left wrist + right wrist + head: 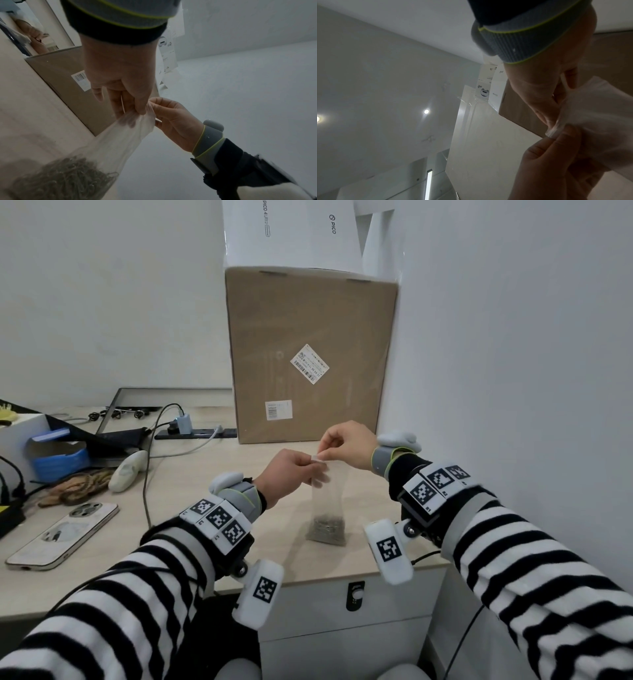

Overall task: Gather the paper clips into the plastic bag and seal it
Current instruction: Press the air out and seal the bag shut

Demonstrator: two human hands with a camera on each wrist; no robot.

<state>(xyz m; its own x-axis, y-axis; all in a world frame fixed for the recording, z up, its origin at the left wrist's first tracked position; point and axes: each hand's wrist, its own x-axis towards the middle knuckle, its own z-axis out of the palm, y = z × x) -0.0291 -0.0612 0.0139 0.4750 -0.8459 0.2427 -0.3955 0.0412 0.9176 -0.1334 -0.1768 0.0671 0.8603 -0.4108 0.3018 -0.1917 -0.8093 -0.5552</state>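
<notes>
A clear plastic bag (328, 498) stands upright on the pale desk (191, 498), with a heap of metal paper clips (327, 529) in its bottom. My left hand (310, 462) pinches the bag's top strip from the left, and my right hand (325, 454) pinches it from the right, close beside it. In the left wrist view my left hand (137, 111) grips the bag (123, 135) above the clips (65, 178), facing the right hand (154, 106). The right wrist view shows both hands at the folded bag mouth (556, 129). I cannot tell whether the mouth is sealed.
A tall cardboard box (308, 354) stands just behind the bag, with a white box (291, 231) on top. A wall runs along the right. A phone (65, 534), a power strip (195, 433), cables and a blue box (58, 460) lie at the left.
</notes>
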